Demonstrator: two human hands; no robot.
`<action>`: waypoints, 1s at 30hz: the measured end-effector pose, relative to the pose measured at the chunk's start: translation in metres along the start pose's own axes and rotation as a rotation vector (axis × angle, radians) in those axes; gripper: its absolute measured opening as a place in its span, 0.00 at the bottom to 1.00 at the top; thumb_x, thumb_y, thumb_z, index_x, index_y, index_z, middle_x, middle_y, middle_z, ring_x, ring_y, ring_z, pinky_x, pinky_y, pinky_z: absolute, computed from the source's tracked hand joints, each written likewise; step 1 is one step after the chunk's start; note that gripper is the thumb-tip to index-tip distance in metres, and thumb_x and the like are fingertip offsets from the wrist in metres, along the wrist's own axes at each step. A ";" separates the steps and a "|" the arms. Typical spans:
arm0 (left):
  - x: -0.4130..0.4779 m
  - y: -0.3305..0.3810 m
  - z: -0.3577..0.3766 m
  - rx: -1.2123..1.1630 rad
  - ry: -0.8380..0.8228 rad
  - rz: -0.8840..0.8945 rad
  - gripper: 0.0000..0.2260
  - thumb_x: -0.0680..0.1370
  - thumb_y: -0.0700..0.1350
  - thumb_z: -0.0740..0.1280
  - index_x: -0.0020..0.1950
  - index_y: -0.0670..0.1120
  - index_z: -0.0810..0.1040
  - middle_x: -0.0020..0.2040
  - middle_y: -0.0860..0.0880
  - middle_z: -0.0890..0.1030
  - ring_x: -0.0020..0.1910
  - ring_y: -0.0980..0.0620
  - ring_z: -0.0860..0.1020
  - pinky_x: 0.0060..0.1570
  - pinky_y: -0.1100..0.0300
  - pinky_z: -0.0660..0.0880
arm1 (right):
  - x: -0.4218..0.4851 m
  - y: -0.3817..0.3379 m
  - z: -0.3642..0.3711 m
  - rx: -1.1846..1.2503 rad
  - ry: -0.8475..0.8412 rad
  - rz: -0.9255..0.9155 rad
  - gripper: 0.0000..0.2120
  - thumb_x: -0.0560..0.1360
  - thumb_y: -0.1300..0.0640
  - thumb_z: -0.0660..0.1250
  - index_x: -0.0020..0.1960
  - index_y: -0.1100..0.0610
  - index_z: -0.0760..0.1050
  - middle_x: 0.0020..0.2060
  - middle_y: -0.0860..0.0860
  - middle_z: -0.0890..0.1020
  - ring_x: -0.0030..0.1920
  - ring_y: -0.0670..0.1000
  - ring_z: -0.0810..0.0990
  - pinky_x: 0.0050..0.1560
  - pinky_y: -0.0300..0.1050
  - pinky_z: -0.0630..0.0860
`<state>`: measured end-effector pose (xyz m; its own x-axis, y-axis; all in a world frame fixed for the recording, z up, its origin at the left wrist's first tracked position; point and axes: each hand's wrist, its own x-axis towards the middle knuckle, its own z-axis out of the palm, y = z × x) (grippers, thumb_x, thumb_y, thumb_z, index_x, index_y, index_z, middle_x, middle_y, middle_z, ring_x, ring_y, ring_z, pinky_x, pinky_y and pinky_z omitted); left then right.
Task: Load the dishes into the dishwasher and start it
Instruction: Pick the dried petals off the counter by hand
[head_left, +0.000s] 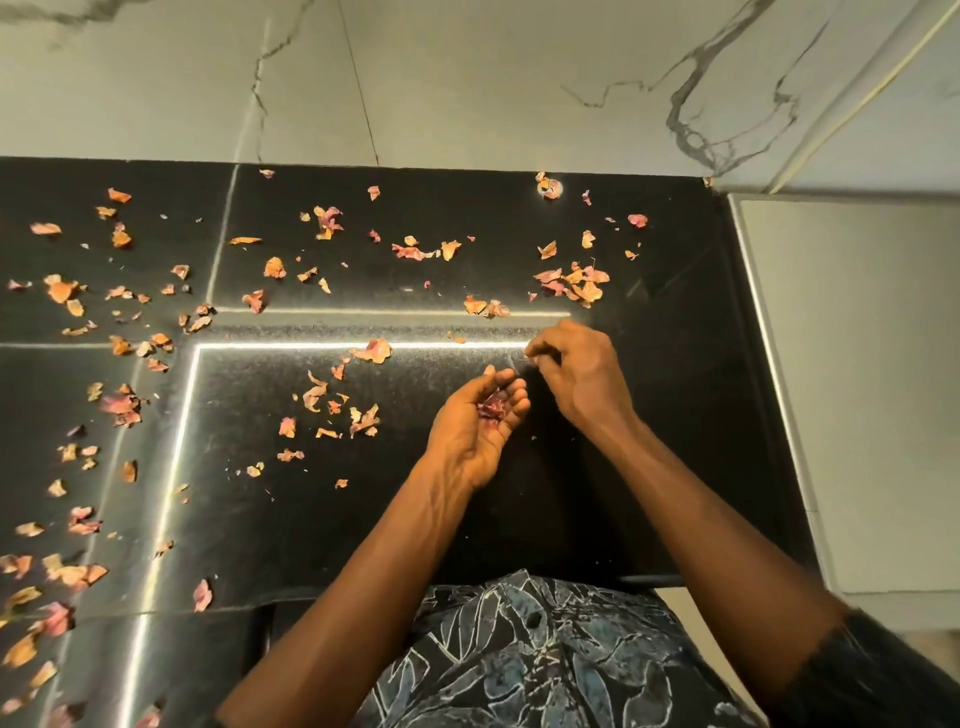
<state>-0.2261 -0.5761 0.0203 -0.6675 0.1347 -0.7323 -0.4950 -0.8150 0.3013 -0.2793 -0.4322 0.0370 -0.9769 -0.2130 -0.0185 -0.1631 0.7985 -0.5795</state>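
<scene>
Pink petals (493, 406) are cupped in the grip of the left hand (470, 434), centre frame. The grip of the right hand (579, 376) is pinched narrow over the counter (519, 519); contents cannot be told.

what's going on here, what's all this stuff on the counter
A person is picking dried petals off the black countertop. The left hand is cupped palm up, holding a small heap of gathered petals. The right hand is beside it, fingertips pinched together low over the surface; whether they hold a bit is too small to tell. Many more lie scattered. No dishes show.
</scene>
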 end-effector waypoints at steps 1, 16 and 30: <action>0.001 0.000 0.000 -0.006 -0.004 0.002 0.12 0.83 0.45 0.64 0.55 0.36 0.80 0.48 0.40 0.83 0.45 0.48 0.83 0.44 0.58 0.82 | -0.008 -0.011 -0.004 0.052 -0.013 -0.012 0.07 0.76 0.65 0.69 0.48 0.56 0.84 0.45 0.48 0.82 0.47 0.45 0.80 0.50 0.42 0.79; -0.008 0.014 -0.011 -0.026 0.079 0.014 0.10 0.82 0.45 0.65 0.46 0.40 0.80 0.39 0.44 0.82 0.32 0.54 0.79 0.32 0.64 0.78 | 0.068 -0.023 0.032 -0.174 -0.079 -0.014 0.09 0.79 0.62 0.66 0.57 0.56 0.81 0.53 0.53 0.79 0.54 0.55 0.77 0.54 0.51 0.77; -0.006 0.008 -0.012 -0.041 0.026 0.046 0.11 0.82 0.45 0.65 0.53 0.38 0.82 0.47 0.41 0.84 0.43 0.50 0.83 0.41 0.59 0.81 | -0.015 -0.043 -0.008 0.208 -0.123 -0.068 0.08 0.76 0.65 0.71 0.50 0.53 0.84 0.45 0.44 0.82 0.47 0.42 0.80 0.49 0.35 0.78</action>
<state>-0.2190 -0.5900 0.0196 -0.6744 0.0820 -0.7338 -0.4402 -0.8425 0.3104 -0.2586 -0.4583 0.0686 -0.9384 -0.3393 -0.0659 -0.1830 0.6495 -0.7380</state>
